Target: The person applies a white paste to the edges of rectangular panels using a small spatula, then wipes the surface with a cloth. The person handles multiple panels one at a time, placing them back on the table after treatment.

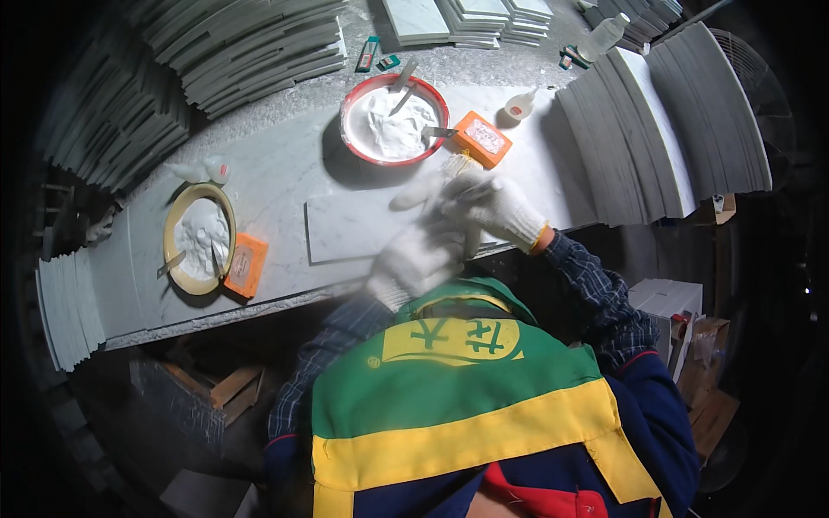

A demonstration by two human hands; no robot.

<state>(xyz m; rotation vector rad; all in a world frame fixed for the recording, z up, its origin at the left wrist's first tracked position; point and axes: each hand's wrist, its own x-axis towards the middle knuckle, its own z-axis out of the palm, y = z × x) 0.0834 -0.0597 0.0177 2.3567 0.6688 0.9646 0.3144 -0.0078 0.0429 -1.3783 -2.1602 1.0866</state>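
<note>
Holds left hand [417, 262] and right hand [496, 204] close together, cannot tell if clamped on anything; has slab [343, 226] at near edge of tabletop [281, 186], presumably for reach.

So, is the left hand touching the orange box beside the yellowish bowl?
Apart. The head view plainly shows a stretch of pale stone tabletop between the gloved left hand and the orange box.

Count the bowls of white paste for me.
2: the red-rimmed bowl in the upper middle of the picture, and the tan bowl farther left. No others show.
</note>
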